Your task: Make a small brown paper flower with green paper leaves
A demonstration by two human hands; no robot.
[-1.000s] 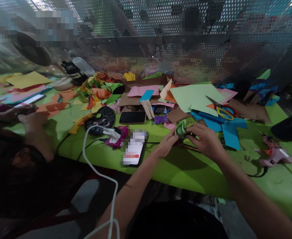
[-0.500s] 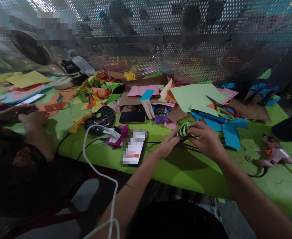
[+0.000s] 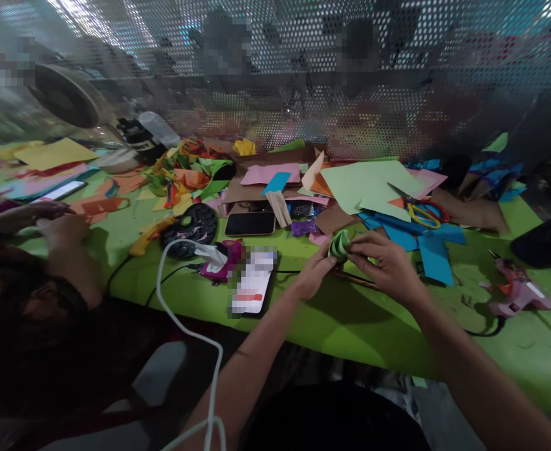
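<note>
Pinched between both hands is a curled, layered piece of green paper [image 3: 339,245], held a little above the green table [image 3: 336,329]. My left hand [image 3: 316,270] grips it from the left, fingers partly hidden behind it. On the other side, my right hand [image 3: 382,260] has its thumb and fingers closed on the paper's right edge. Below the hands lies a thin brown strip [image 3: 360,280], partly covered. Left of my left hand rests a phone with a lit screen [image 3: 254,282].
Behind the hands lie a dark phone [image 3: 250,223], pale green sheets [image 3: 357,185], scissors [image 3: 423,214] and blue paper pieces [image 3: 436,254]. A pink glue gun [image 3: 522,291] is at the right. A tissue pack [image 3: 221,260] and white cable [image 3: 186,322] lie left. Another person's hands [image 3: 59,219] are far left.
The curled green paper has turned between my fingers and shifted slightly left. My right hand has moved a little to the left and changed its hold on the edge.
</note>
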